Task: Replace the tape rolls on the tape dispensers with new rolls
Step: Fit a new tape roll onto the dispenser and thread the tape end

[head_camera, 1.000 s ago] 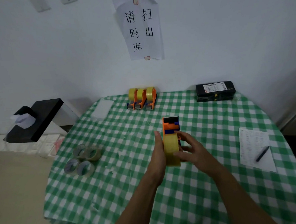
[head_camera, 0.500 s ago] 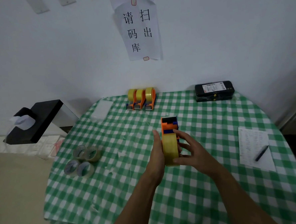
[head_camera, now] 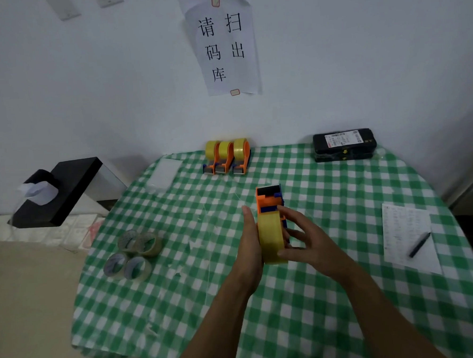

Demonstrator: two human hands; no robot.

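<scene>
left hand (head_camera: 250,241) fingers: behind tape roll (head_camera: 271,239) | sheet (head_camera: 404,232) print: too small | wall sign (head_camera: 221,47): top cropped

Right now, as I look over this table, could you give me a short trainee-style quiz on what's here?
1. True or false: the pen lies on the paper sheet.
2. How many loaded dispensers stand in a row by the wall? A two, B three, C five.
3. Fill in: held between the left hand and right hand is an orange dispenser bearing a ___ tape roll.
Key: 1 true; 2 B; 3 yellow.
</scene>
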